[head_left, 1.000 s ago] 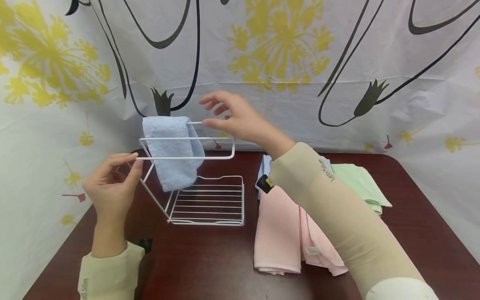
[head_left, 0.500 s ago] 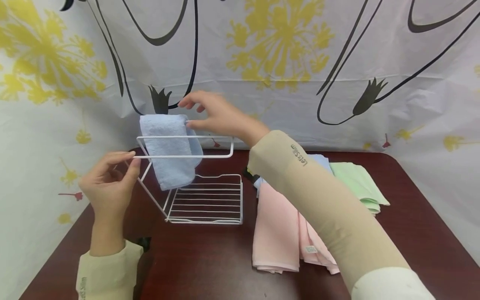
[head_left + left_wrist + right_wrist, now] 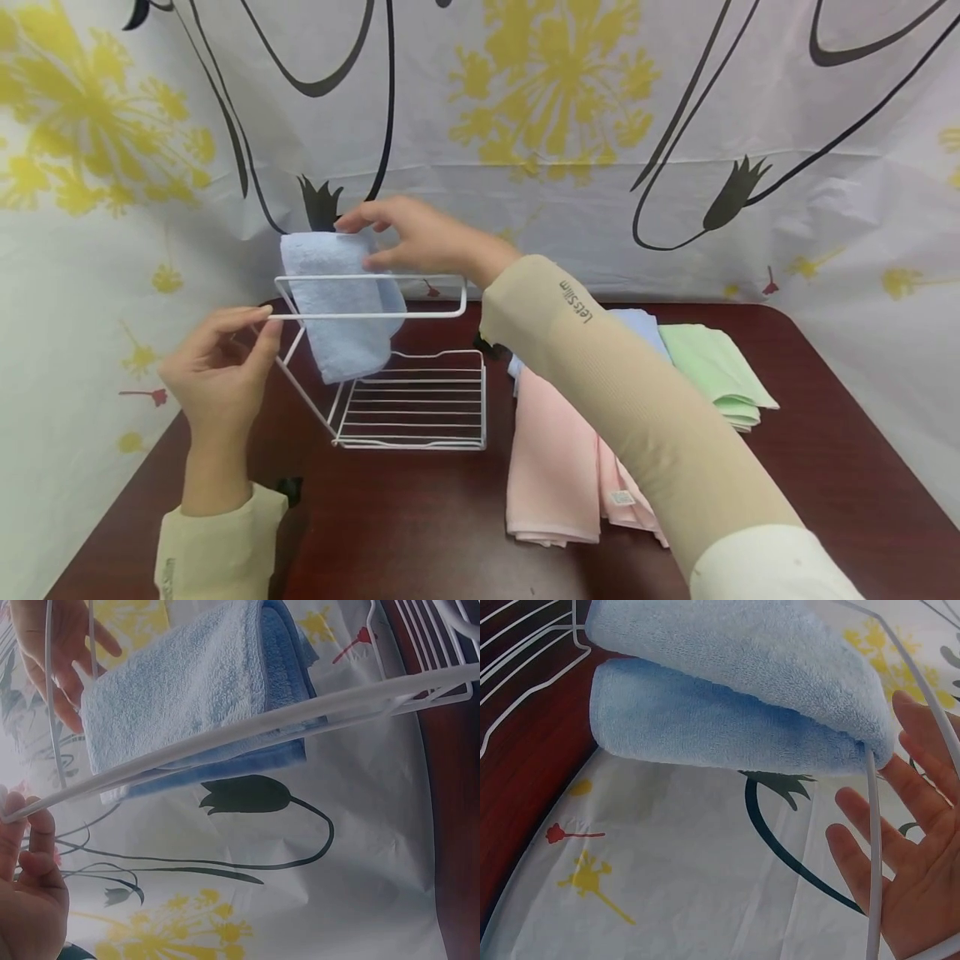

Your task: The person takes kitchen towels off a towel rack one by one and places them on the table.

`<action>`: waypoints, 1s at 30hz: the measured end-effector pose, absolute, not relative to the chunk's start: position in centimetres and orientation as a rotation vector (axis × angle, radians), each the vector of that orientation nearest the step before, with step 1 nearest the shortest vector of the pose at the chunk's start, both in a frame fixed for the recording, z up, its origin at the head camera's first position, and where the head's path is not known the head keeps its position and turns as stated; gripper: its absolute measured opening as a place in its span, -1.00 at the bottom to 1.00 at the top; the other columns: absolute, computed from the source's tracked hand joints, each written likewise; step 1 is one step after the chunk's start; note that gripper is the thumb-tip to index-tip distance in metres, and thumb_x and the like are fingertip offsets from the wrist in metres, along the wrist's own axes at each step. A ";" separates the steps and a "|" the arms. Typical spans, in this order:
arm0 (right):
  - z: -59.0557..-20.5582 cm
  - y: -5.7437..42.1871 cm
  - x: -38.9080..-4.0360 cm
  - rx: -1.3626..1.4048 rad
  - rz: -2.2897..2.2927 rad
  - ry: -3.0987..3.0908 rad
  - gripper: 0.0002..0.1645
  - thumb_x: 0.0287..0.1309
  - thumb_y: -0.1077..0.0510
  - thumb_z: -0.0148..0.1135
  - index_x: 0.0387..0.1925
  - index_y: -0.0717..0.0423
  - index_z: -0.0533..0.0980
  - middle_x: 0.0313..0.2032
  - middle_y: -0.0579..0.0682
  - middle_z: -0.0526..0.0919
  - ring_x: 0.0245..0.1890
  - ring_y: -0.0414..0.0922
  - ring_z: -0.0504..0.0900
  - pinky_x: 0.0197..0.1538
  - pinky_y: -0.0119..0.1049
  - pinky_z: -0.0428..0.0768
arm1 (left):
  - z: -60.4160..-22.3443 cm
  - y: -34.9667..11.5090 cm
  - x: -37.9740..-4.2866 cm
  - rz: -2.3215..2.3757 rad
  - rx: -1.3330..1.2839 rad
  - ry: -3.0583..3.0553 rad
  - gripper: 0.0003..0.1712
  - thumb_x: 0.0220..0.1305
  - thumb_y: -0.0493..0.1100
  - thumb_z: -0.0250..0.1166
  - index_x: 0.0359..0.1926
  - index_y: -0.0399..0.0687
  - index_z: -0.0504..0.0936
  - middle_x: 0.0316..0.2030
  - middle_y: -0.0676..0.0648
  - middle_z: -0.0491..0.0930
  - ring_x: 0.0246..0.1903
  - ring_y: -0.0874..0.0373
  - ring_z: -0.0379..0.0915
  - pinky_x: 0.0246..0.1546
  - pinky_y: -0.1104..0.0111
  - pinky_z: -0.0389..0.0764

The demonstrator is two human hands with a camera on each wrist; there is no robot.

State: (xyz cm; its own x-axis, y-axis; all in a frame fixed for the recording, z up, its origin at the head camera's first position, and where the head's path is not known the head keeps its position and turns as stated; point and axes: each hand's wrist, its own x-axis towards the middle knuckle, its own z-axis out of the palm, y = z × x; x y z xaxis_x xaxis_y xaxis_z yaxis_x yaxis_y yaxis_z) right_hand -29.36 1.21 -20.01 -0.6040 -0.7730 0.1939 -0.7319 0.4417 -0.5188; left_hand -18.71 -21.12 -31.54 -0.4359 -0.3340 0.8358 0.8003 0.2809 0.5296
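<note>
A folded light-blue towel (image 3: pixel 345 350) hangs over the rear upper bar of a white wire rack (image 3: pixel 435 314). My left hand (image 3: pixel 217 358) pinches the near left corner of the rack's upper frame between thumb and fingers. At the towel's top right, my right hand (image 3: pixel 427 237) reaches over the rack, its fingers extended. In the right wrist view, the spread fingers of the right hand (image 3: pixel 930 855) lie by the bar, with fingertips at the edge of the towel (image 3: pixel 727 724). The left wrist view shows the towel (image 3: pixel 180 682) doubled over, one layer hanging on each side.
Right of the rack lie folded pink towels (image 3: pixel 555 467), a blue towel (image 3: pixel 637 323) and a green towel (image 3: pixel 716 367), partly behind the right sleeve. The rack stands on a dark red-brown table (image 3: pixel 420 517). A patterned white curtain (image 3: pixel 450 108) hangs close behind.
My right hand has moved left along the rear bar, from its right part to the towel's top edge. The left hand keeps its pinch on the rack's corner, and the towel hangs as before.
</note>
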 end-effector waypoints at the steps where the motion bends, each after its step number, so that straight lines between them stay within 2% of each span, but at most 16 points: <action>1: -20.0 1.2 -29.3 -1.351 -0.883 2.603 -0.38 0.26 0.19 0.30 0.34 0.07 0.41 0.31 -0.03 0.51 0.31 -0.07 0.43 0.38 -0.27 0.33 | -31.5 -21.1 -18.7 -1.381 -0.454 -1.519 -0.79 -0.01 -0.48 0.44 -0.31 -0.58 0.69 -0.38 0.14 0.74 -0.50 0.34 0.44 -0.55 0.62 0.30; 5: -20.3 1.3 -29.4 -1.325 -0.874 2.614 -0.37 0.28 0.17 0.29 0.36 0.05 0.39 0.30 -0.03 0.50 0.27 -0.04 0.46 0.35 -0.22 0.39 | -31.5 -21.1 -18.8 -1.383 -0.456 -1.521 -0.78 -0.02 -0.49 0.43 -0.32 -0.62 0.67 -0.39 0.15 0.73 -0.50 0.35 0.46 -0.56 0.63 0.31; 10: -20.6 1.5 -29.5 -1.308 -0.847 2.662 -0.39 0.28 0.14 0.29 0.35 0.04 0.40 0.25 -0.02 0.51 0.21 -0.11 0.47 0.29 -0.28 0.42 | -31.6 -21.1 -18.9 -1.379 -0.449 -1.533 -0.79 -0.03 -0.50 0.42 -0.31 -0.60 0.68 -0.39 0.16 0.73 -0.49 0.35 0.49 -0.57 0.62 0.31; 19: -20.8 1.7 -29.4 -1.220 -0.819 2.785 -0.48 0.19 0.15 0.38 0.19 0.03 0.48 0.08 0.02 0.54 0.05 -0.10 0.46 0.17 -0.24 0.43 | -31.7 -21.2 -19.1 -1.347 -0.448 -1.552 -0.78 -0.01 -0.46 0.45 -0.31 -0.58 0.68 -0.37 0.18 0.73 -0.47 0.36 0.50 -0.57 0.62 0.29; 30: -20.9 1.8 -29.2 -1.273 -0.872 2.860 -0.61 0.14 0.34 0.30 0.03 0.10 0.56 -0.09 0.05 0.58 -0.06 -0.10 0.46 0.10 -0.29 0.42 | -31.7 -21.1 -19.0 -1.346 -0.455 -1.524 -0.81 -0.02 -0.46 0.46 -0.33 -0.54 0.70 -0.38 0.15 0.74 -0.48 0.36 0.49 -0.58 0.63 0.27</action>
